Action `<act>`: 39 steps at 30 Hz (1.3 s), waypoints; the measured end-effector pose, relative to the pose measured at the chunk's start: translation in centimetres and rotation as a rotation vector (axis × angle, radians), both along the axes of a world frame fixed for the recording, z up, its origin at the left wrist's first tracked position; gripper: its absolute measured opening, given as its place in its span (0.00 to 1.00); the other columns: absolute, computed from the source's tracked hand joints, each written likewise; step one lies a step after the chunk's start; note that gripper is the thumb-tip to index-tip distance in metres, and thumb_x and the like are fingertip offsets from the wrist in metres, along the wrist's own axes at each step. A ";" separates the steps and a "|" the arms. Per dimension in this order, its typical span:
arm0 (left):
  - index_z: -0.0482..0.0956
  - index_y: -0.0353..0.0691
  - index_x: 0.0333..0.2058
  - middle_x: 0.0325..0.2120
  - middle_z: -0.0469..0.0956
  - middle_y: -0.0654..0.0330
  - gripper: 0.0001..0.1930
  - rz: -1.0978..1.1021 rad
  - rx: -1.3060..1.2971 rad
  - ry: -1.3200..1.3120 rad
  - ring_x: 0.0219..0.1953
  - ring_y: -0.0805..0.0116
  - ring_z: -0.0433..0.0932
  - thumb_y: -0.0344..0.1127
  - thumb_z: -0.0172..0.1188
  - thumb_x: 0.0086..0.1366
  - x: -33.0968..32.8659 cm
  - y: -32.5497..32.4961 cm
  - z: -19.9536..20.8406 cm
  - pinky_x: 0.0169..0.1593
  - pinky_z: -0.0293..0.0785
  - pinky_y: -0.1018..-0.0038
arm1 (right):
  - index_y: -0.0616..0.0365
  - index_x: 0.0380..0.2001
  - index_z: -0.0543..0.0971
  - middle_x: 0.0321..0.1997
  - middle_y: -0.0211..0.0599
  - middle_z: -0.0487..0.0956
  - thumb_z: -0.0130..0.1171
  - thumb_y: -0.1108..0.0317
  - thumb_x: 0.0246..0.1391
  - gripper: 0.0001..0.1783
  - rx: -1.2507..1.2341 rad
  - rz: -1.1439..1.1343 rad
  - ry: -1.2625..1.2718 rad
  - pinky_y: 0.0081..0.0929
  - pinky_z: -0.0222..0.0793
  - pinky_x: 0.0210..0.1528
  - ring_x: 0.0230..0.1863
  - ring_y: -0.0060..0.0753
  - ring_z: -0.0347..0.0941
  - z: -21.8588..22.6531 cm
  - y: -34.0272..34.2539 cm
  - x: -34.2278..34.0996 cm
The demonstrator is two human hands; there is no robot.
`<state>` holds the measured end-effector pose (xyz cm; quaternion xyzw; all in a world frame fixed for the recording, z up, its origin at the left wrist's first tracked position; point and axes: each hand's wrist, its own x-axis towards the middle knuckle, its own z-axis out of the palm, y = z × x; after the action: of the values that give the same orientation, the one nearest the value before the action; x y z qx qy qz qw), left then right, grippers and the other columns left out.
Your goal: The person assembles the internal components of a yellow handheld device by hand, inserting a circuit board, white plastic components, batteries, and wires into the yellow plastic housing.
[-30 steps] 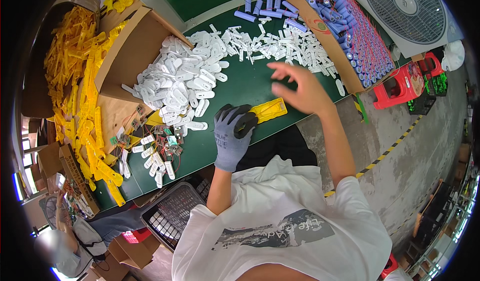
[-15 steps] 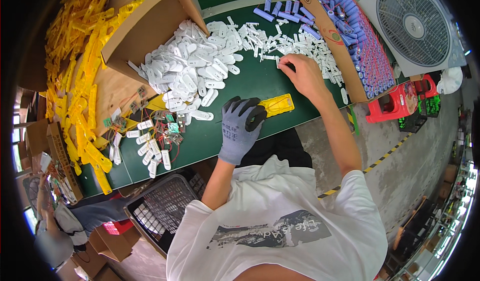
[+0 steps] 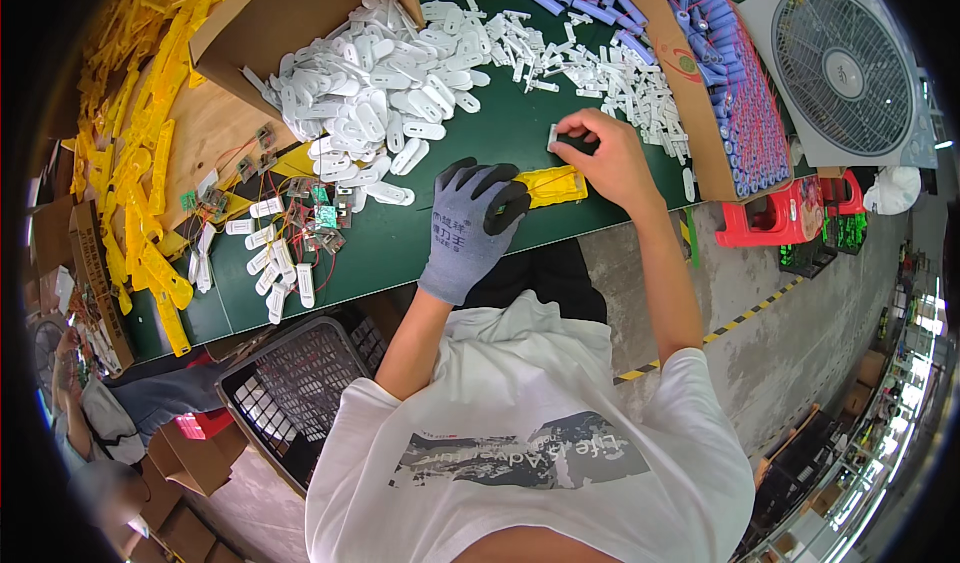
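Observation:
My left hand [image 3: 472, 225], in a grey glove with black fingertips, rests on the green table with its fingers curled over the left end of a yellow plastic frame [image 3: 558, 185]. The frame lies flat; its left end is hidden under the glove. Just above the frame's right end is my bare right hand [image 3: 615, 161], its thumb and forefinger pinching a small white plastic piece [image 3: 552, 139]. Beyond it spreads a pile of small white plastic parts [image 3: 625, 88]. Farther left lies a heap of white oval covers [image 3: 375, 88], partly inside a tipped cardboard box [image 3: 300, 13].
A carton [image 3: 690, 93] of purple battery cells [image 3: 735, 113] stands at the right, with a fan [image 3: 845, 68] beyond. Wired circuit boards [image 3: 320, 213] and yellow frames [image 3: 150, 183] lie at the left. A black crate [image 3: 300, 373] sits below the table edge; another person [image 3: 85, 413] is at far left.
My right hand has drawn back from the small white parts toward the yellow frame, with a white piece in its fingertips. My left hand stays on the frame; the whole view has shifted slightly.

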<state>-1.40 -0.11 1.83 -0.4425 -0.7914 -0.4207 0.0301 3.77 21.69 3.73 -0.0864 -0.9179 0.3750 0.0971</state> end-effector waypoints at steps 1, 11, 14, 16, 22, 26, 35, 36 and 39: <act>0.80 0.46 0.34 0.42 0.79 0.63 0.12 0.003 -0.003 0.011 0.46 0.57 0.74 0.32 0.67 0.48 0.0 0.0 0.0 0.55 0.64 0.61 | 0.60 0.34 0.79 0.35 0.33 0.81 0.67 0.70 0.47 0.11 0.000 -0.003 -0.002 0.21 0.70 0.36 0.33 0.24 0.75 0.2 0.0 -0.3; 0.77 0.47 0.33 0.40 0.77 0.63 0.10 -0.012 0.012 0.018 0.43 0.60 0.75 0.32 0.66 0.50 0.1 0.2 0.1 0.56 0.64 0.59 | 0.60 0.30 0.77 0.31 0.35 0.79 0.61 0.70 0.51 0.06 0.281 0.127 0.128 0.29 0.72 0.34 0.33 0.37 0.77 -0.6 0.9 -1.3; 0.77 0.47 0.33 0.40 0.77 0.63 0.11 0.001 0.017 0.001 0.43 0.60 0.74 0.32 0.66 0.49 0.0 0.1 -0.1 0.56 0.64 0.59 | 0.62 0.27 0.76 0.36 0.35 0.82 0.63 0.73 0.51 0.06 0.054 0.067 0.082 0.25 0.72 0.36 0.34 0.32 0.78 -0.1 0.7 -0.6; 0.77 0.46 0.33 0.40 0.78 0.64 0.11 0.012 0.025 0.016 0.44 0.60 0.74 0.32 0.67 0.49 0.0 0.1 -0.3 0.55 0.64 0.59 | 0.62 0.27 0.77 0.34 0.36 0.82 0.64 0.74 0.49 0.05 -0.050 0.073 0.156 0.25 0.72 0.35 0.33 0.32 0.78 0.2 0.8 0.9; 0.78 0.46 0.34 0.41 0.78 0.63 0.12 0.002 0.025 -0.002 0.44 0.59 0.74 0.31 0.66 0.48 0.0 0.3 -0.1 0.55 0.65 0.59 | 0.60 0.27 0.80 0.27 0.36 0.81 0.68 0.78 0.42 0.07 -0.028 0.115 0.207 0.23 0.72 0.31 0.29 0.30 0.78 0.5 0.8 5.5; 0.78 0.45 0.34 0.41 0.79 0.63 0.12 0.026 0.019 -0.016 0.45 0.59 0.74 0.30 0.65 0.49 0.1 -0.2 -0.4 0.55 0.64 0.59 | 0.57 0.28 0.80 0.26 0.32 0.79 0.69 0.77 0.39 0.11 0.264 0.284 0.352 0.26 0.72 0.28 0.28 0.31 0.76 0.2 0.4 5.4; 0.78 0.45 0.35 0.42 0.79 0.63 0.13 0.014 -0.015 -0.047 0.44 0.58 0.75 0.29 0.65 0.48 -0.1 0.1 0.2 0.55 0.64 0.60 | 0.56 0.30 0.78 0.25 0.29 0.77 0.64 0.73 0.45 0.06 0.512 0.257 0.242 0.25 0.72 0.31 0.31 0.29 0.75 0.9 -0.1 6.1; 0.78 0.45 0.35 0.42 0.79 0.63 0.13 -0.001 -0.012 -0.048 0.44 0.58 0.75 0.29 0.65 0.48 -0.2 0.2 0.2 0.55 0.64 0.60 | 0.56 0.30 0.78 0.25 0.29 0.77 0.64 0.73 0.45 0.06 0.516 0.243 0.237 0.25 0.72 0.31 0.31 0.29 0.75 1.2 -0.1 5.9; 0.79 0.45 0.35 0.41 0.79 0.62 0.13 -0.002 -0.009 -0.048 0.44 0.58 0.75 0.29 0.65 0.48 -0.4 0.2 0.3 0.55 0.64 0.60 | 0.56 0.30 0.77 0.27 0.29 0.78 0.60 0.69 0.49 0.05 0.664 0.386 0.256 0.24 0.71 0.35 0.33 0.29 0.75 1.7 0.1 5.4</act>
<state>-1.76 0.12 2.17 -0.4330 -0.7934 -0.4276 0.0088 9.21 21.83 5.45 0.1708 -0.9690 0.0775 0.1610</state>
